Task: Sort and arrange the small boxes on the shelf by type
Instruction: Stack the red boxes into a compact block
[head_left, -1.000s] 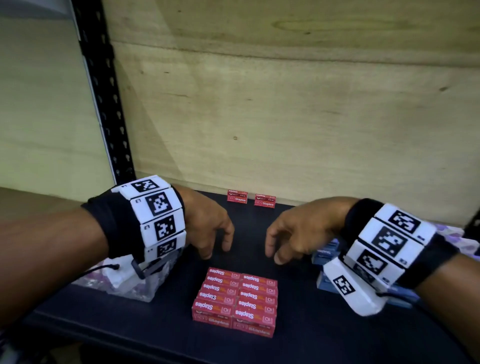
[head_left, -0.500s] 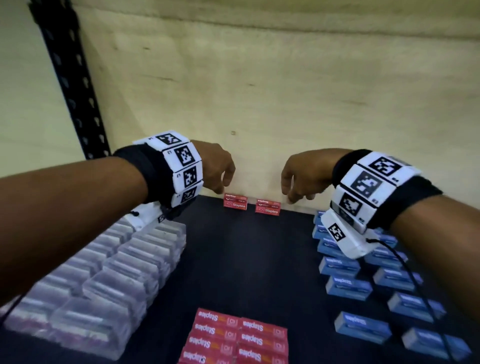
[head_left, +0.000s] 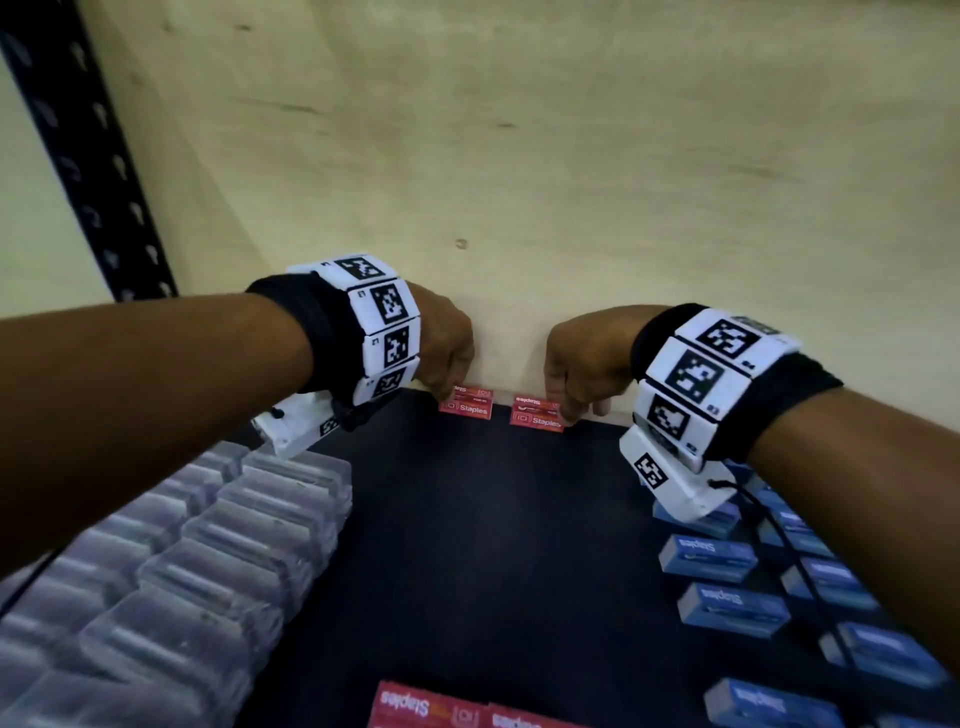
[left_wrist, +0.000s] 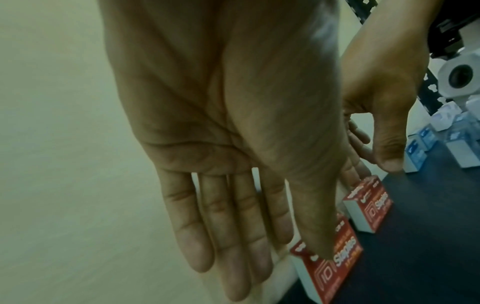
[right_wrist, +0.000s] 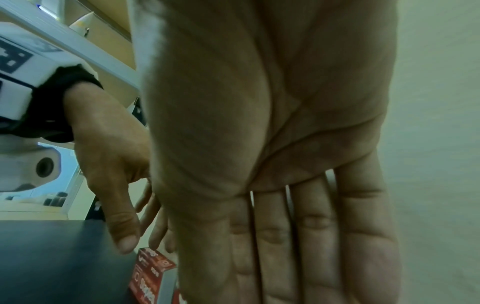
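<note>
Two small red Staples boxes lie side by side against the back wall of the dark shelf (head_left: 493, 545). My left hand (head_left: 451, 385) reaches down at the left box (head_left: 467, 404), fingers straight on its wall side, thumb hovering in front. My right hand (head_left: 571, 411) does the same at the right box (head_left: 534, 417), its fingertips at the box's right end. In the left wrist view the left box (left_wrist: 337, 265) sits under my thumb and the right box (left_wrist: 369, 205) lies beyond, the other thumb clear of it. Neither box is lifted.
Clear plastic boxes (head_left: 234, 545) stand in rows at the left. Blue Staples boxes (head_left: 727, 608) lie spaced out at the right. A block of red Staples boxes (head_left: 441, 712) sits at the front edge. A black perforated upright (head_left: 78, 156) stands at the far left.
Both hands have gone from above the front red block to the back of the shelf and down onto the two lone red boxes. The head view has moved closer.
</note>
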